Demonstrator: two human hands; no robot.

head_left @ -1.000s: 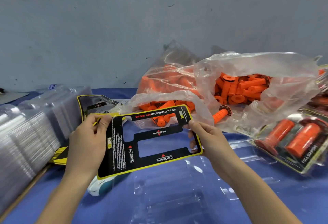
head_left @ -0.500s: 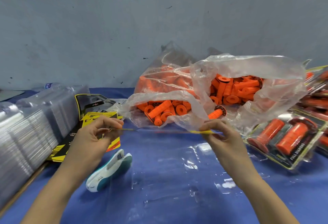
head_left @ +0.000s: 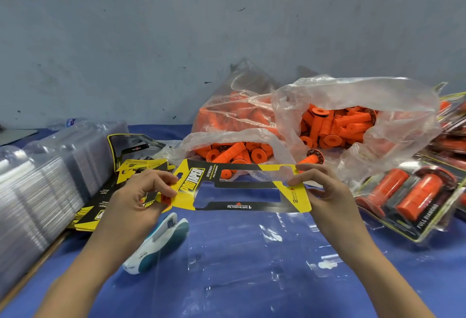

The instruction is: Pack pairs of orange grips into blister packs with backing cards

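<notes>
Yellow-and-black cardboard backing card [head_left: 242,184] with two cut-out windows, held flat in the air above the work surface, printed side up. Pinched at its hang-hole end by the left hand [head_left: 141,196], thumb on top and fingers curled beneath. Pinched at the opposite end by the right hand [head_left: 325,191], thumb and forefinger clamped on the edge.

Directly below, on the blue cloth-covered table [head_left: 443,267]: an open clear plastic blister shell [head_left: 252,254], lying flat, seemingly with nothing inside.

Not yet taken for this pack: any of the loose orange rubber grips [head_left: 335,126] heaped in the crumpled clear plastic bag [head_left: 365,90] behind the card, or the stray black-capped orange grip [head_left: 311,159] just outside the bag mouth.

Already done, by the look of it: several sealed packs [head_left: 403,199] of two orange grips each, piled at the right.

Waiting at the left: a long stack of empty clear shells [head_left: 45,186] and a fanned pile of more yellow-and-black cards [head_left: 98,204], with a white-and-teal stapler [head_left: 161,242] near the left wrist.

Judged early in this pack: card in hand and shell ready, but grips, closing and probably stapling all ahead. Many more packs to go.
</notes>
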